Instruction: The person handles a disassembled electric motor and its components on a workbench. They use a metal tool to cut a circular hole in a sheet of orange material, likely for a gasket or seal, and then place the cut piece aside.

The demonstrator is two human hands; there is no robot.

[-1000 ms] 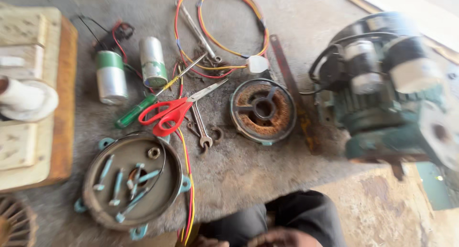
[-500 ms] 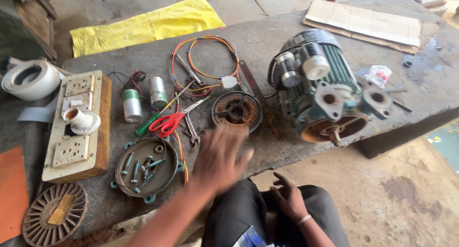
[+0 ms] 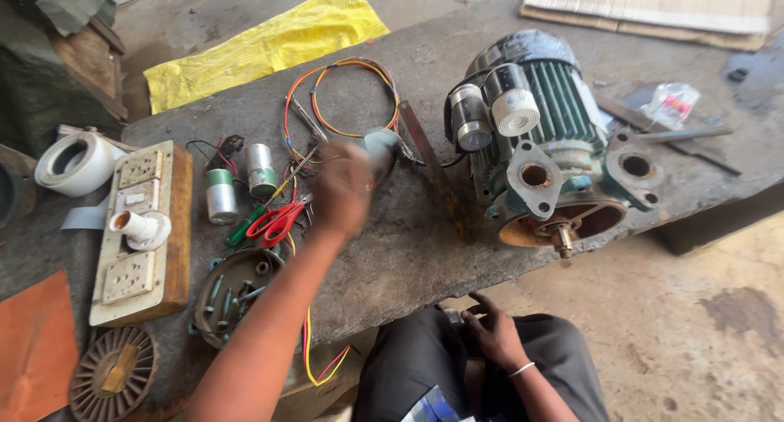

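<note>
My left hand [image 3: 341, 192] reaches out over the concrete bench [image 3: 425, 250], blurred by motion. It is closed on a round grey metal end cover [image 3: 381, 150], held just above the bench. Below the hand lie red-handled scissors [image 3: 278, 222] and a green screwdriver [image 3: 243, 227]. A green electric motor [image 3: 555, 136] stands to the right of the hand, apart from it. My right hand [image 3: 494, 336] rests on my dark trouser leg with its fingers loosely spread and nothing in it.
Two cylindrical capacitors [image 3: 219, 195] and a loop of orange wire [image 3: 351, 95] lie on the bench. A round cover holding bolts [image 3: 233, 287], a wooden switch board [image 3: 143, 226], a white tape roll [image 3: 77, 165] and a slotted fan cover [image 3: 110, 373] sit left. A yellow sheet [image 3: 261, 46] lies behind.
My left hand has moved forward across the bench and picked up the round end cover that lay beside the motor. The view has tilted up and pulled back.
</note>
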